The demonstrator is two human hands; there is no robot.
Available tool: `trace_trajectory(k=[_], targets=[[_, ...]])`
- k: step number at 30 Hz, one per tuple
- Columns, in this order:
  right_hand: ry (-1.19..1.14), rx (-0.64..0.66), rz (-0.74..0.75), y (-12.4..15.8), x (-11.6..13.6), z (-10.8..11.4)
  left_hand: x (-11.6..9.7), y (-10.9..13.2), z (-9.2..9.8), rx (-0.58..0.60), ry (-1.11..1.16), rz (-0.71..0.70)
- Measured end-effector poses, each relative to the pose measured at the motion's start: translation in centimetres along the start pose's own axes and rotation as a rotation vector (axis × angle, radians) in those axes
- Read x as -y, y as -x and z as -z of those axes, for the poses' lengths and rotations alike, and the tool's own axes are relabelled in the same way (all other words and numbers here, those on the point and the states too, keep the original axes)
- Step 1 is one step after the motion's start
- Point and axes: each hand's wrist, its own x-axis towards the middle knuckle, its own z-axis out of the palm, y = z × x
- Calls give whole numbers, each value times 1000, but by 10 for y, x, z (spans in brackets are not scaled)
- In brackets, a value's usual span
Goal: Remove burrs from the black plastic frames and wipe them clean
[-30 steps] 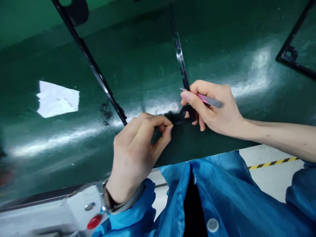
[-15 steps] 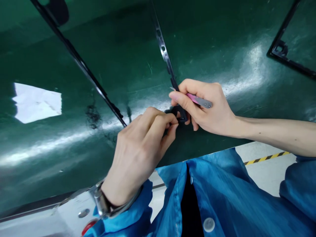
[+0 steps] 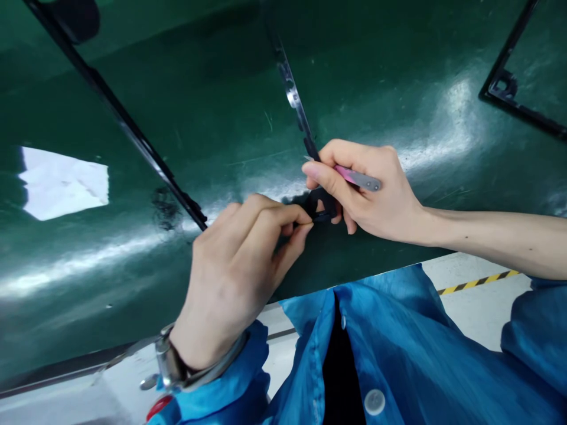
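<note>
A thin black frame lies at the middle of the view, its long sides running up and away, with shiny metal on the right-hand side. Near its lower right corner my left hand is closed, thumb and forefinger pinching the frame's dark lower edge; the exact spot is partly hidden. My right hand is closed around pink-and-grey tweezers, their tip poking out past the thumb. Its fingers also rest about that same corner, with some curled beneath it.
A green work surface spreads under everything. To the left lies a torn white paper. Another black frame corner shows at upper right. A red knob sits below the table edge at lower left.
My left hand has shifted a little left, and the frame's left-hand side has moved left too. My right hand and the tweezers stay nearly in place.
</note>
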Motion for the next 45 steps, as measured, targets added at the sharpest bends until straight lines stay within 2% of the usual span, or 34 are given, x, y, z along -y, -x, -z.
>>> trace_trajectory(k=[11,21,30,36,40,45], targets=[[9,23,-5,-1,3,1,0,-10,0,151,-125,-103],[8,19,-18,-2,2,1,8,-6,2,81,-93,-114],[-36,13,-15,-2,2,1,10,3,0,39,-3,-27],[-70,16,-47,-3,6,1,10,-3,-2,64,-7,-115],[-48,31,-85,-3,6,1,12,-8,2,98,-10,-170],[-67,42,-66,-3,4,1,9,-15,7,150,-76,-253]])
